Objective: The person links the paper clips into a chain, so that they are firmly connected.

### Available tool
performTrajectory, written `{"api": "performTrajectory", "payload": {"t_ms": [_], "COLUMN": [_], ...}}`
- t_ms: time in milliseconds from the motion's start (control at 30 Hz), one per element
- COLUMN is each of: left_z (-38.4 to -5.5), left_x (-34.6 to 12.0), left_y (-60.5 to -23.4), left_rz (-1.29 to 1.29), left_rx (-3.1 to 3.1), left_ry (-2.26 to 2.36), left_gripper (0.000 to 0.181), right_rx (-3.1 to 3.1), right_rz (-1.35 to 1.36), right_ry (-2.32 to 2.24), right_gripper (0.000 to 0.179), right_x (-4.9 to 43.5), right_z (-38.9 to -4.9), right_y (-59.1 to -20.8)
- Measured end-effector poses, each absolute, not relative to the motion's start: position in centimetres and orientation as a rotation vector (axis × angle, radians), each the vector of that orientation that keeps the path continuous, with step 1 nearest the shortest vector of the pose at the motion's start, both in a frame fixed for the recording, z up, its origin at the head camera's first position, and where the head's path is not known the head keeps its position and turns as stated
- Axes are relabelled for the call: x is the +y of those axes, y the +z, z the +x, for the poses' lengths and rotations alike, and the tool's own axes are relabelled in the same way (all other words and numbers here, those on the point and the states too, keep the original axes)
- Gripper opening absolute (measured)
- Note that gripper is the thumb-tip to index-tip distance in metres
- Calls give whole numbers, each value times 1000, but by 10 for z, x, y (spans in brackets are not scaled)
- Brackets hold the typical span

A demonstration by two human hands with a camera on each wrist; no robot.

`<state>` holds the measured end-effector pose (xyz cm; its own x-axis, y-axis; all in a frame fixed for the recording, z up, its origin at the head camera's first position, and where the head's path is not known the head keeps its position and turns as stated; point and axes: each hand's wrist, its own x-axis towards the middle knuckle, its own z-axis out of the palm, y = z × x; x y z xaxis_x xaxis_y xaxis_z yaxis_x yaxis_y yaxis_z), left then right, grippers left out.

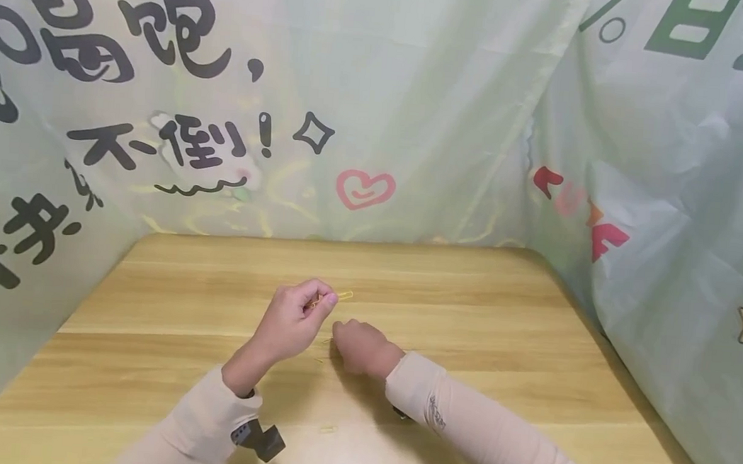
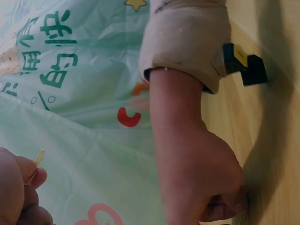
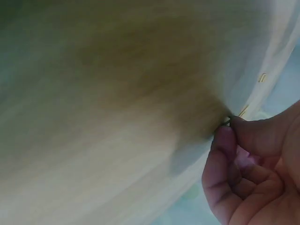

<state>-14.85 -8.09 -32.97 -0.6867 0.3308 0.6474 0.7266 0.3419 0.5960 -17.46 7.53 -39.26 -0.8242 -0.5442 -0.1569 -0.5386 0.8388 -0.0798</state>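
Note:
My left hand (image 1: 292,319) is raised above the table and pinches a yellow paper clip (image 1: 345,296) between thumb and forefinger. More thin yellow wire shows by its curled fingers. In the left wrist view the same paper clip (image 2: 40,157) sticks up from the fingertips. Lower and to the right, my right hand (image 1: 364,349) is down at the tabletop. In the right wrist view its thumb and forefinger pinch a thin paper clip (image 3: 228,122), mostly hidden by the fingertips. Close by on the table lie loose paper clips (image 1: 319,360), seen also as a paper clip (image 3: 243,111) beyond the thumb.
Another paper clip (image 1: 327,429) lies nearer the front of the wooden table (image 1: 470,288). Printed cloth (image 1: 429,122) hangs behind the table and along its sides. A dark wrist camera (image 1: 259,438) juts out from the left sleeve.

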Motion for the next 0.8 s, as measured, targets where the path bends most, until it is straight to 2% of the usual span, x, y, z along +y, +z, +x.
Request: {"api": "performTrajectory", "payload": {"t_ms": [233, 367, 600, 800], "left_z": [-134, -124, -108, -101], "left_x": [-89, -93, -95, -92], "left_y": [-327, -328, -332, -337], "left_rz": [-832, -771, -726, -703], "left_rx": [-2273, -2300, -2287, -2258], "left_ry": [-1330, -1363, -1399, -1421], "left_gripper": [9, 10, 11, 10], "right_rx": [2827, 2817, 2735, 2560], "right_rz": [-952, -951, -777, -644], "right_ry": [77, -21, -770, -1552], "right_gripper": [22, 20, 28, 15], "right_x": [75, 82, 112, 138], "right_z": [-171, -172, -174, -157], "right_y": [-395, -393, -383, -366]}}
